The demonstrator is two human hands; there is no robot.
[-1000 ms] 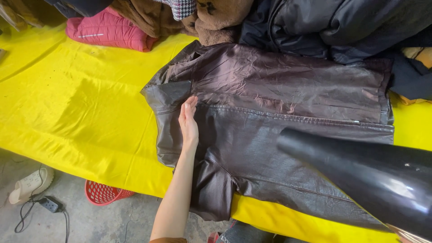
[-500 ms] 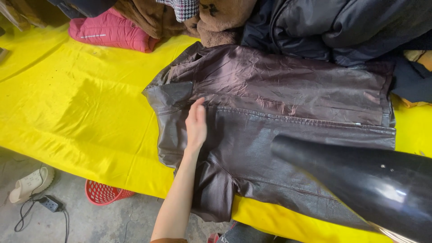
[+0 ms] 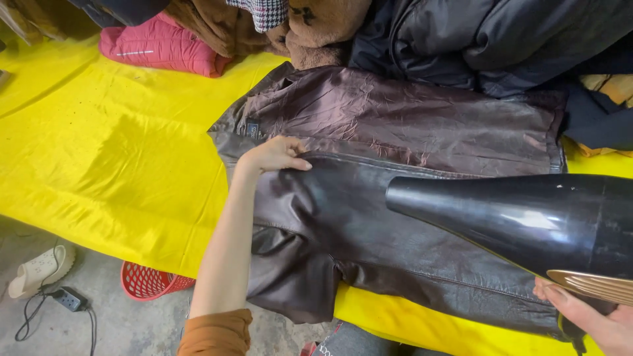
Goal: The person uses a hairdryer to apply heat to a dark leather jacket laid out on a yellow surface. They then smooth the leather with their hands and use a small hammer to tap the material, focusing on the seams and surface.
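I see a yellow cloth (image 3: pixel 119 165) spread over the surface, covering most of the view from the far left to the near right. On it lies a dark brown leather jacket (image 3: pixel 395 217), spread flat across the middle, its collar end to the left and its near sleeve hanging over the near edge. Beyond it, at the far edge, sits a heap of clothes (image 3: pixel 461 39) (black padded coats to the right, brown fleece in the middle, a pink quilted piece to the left). A glossy black cone-shaped nozzle (image 3: pixel 514 221) juts in from the right over the jacket, its narrow end pointing left. My right hand (image 3: pixel 593 316) is curled around its base at the near right corner. My left hand (image 3: pixel 277 155) lies flat on the jacket near the collar, fingers together. A red basket (image 3: pixel 148 282) stands on the floor below the near edge.
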